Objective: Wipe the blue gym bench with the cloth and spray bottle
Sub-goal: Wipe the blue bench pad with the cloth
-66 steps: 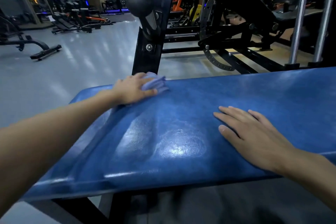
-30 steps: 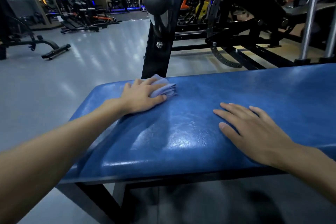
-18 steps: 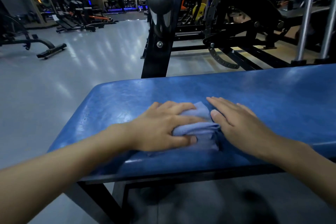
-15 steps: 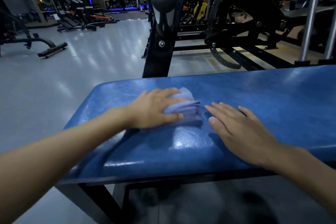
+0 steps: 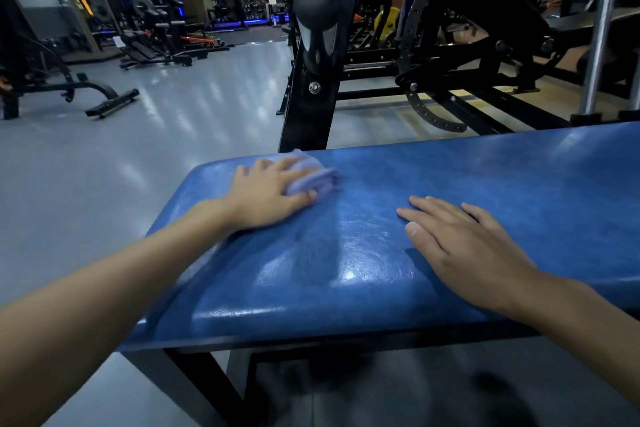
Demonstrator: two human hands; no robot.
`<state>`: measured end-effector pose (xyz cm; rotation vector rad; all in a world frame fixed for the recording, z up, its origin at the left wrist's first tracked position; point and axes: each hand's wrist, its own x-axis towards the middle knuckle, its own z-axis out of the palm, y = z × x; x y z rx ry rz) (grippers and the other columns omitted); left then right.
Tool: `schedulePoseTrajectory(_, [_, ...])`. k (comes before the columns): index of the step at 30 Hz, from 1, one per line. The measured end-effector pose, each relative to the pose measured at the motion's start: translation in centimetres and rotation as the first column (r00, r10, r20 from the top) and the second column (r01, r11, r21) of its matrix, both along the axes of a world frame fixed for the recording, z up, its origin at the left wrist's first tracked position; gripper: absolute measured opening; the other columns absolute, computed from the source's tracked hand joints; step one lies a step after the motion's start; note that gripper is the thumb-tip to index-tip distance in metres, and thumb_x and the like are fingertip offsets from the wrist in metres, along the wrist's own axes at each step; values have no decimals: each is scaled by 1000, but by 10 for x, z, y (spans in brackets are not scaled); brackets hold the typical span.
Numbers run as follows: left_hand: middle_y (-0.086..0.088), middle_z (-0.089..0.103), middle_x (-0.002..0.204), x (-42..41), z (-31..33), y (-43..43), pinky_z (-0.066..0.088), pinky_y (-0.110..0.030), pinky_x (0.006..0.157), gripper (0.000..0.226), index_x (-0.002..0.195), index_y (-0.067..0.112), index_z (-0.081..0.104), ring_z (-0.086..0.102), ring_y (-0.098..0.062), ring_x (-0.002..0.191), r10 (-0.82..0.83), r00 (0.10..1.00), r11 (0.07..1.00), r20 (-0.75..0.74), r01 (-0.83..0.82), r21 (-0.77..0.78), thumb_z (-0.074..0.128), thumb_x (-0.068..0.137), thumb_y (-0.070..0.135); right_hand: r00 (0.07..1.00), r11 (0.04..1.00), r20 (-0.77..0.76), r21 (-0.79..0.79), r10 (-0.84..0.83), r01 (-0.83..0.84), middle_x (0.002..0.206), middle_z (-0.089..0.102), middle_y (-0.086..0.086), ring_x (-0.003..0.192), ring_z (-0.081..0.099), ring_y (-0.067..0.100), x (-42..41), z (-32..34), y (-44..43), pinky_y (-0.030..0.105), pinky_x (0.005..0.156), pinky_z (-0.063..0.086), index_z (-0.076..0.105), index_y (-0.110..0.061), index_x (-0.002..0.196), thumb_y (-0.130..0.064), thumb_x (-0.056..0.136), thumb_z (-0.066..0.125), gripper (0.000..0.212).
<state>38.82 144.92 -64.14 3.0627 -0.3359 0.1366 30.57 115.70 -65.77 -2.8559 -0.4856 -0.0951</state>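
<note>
Pressing cloth on bench, left hand.

The padded blue vinyl desk lies bare rightward; a black steel upright post blocks its far edge.

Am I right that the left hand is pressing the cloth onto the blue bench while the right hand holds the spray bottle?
Not quite: the head view shows the right hand resting flat and empty on the blue bench. The left hand does press the cloth there.
</note>
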Motion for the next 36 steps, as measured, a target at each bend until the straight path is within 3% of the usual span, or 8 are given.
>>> schedulePoseTrajectory(4, [22,28,154,-84,-7,-43,28,-45,103,55,138,67,24,35,-19,131,-385,920,922,72,386,-2,25,84,75,998,973,-53,227,-29,40,149,42,-18,138,26,-6,7,2,-1,31,119,9,53,-36,132,-51,99,9,58])
schedulePoseTrajectory(9, [23,27,151,-80,-2,-32,30,-43,103,57,143,54,32,37,-16,127,-473,880,880,24,474,-21,34,88,70,998,946,53,322,-42,22,140,54,-5,136,41,13,9,11,9,40,118,21,56,-20,132,-39,103,22,49])
schedulePoseTrajectory(15, [12,29,158,5,1,45,25,-51,113,79,144,53,35,34,-23,140,-68,997,995,-23,67,-68,28,72,84,998,998,-22,-5,55,-55,160,15,-22,146,3,-5,3,-2,29,36,121,2,29,-41,148,-54,95,10,57])
schedulePoseTrajectory(18, [6,29,159,40,7,89,27,-52,109,78,148,47,32,35,-30,139,183,982,982,-42,-185,-41,31,77,78,999,999,-1,-2,43,-43,159,15,-24,145,4,-6,2,-1,29,36,120,3,30,-43,146,-54,94,9,57])
schedulePoseTrajectory(22, [13,31,157,40,3,83,27,-52,104,73,145,54,31,36,-31,136,210,978,977,-18,-210,-30,27,75,76,999,999,27,-24,33,-33,157,18,-24,144,7,-6,3,-3,30,35,120,5,31,-44,144,-54,98,9,52])
schedulePoseTrajectory(28, [18,29,157,-51,2,20,25,-45,105,70,142,61,31,34,-22,135,-129,991,992,19,129,7,19,75,79,998,998,-29,41,50,-49,157,21,-24,144,8,-7,5,-2,28,33,119,2,35,-45,144,-59,91,1,65])
schedulePoseTrajectory(32, [18,27,155,-122,-3,-15,30,-45,101,55,144,60,28,36,-19,129,-486,873,874,52,484,38,31,90,70,995,969,-101,246,3,22,146,46,-17,138,33,3,12,8,29,32,116,13,54,-34,131,-61,95,5,67])
schedulePoseTrajectory(36, [18,28,153,-109,-1,-6,32,-44,101,57,145,52,33,38,-17,130,-470,882,883,37,470,22,39,90,67,998,980,-14,194,58,-54,146,48,-9,140,33,7,10,16,42,34,116,13,54,-28,132,-56,95,8,66])
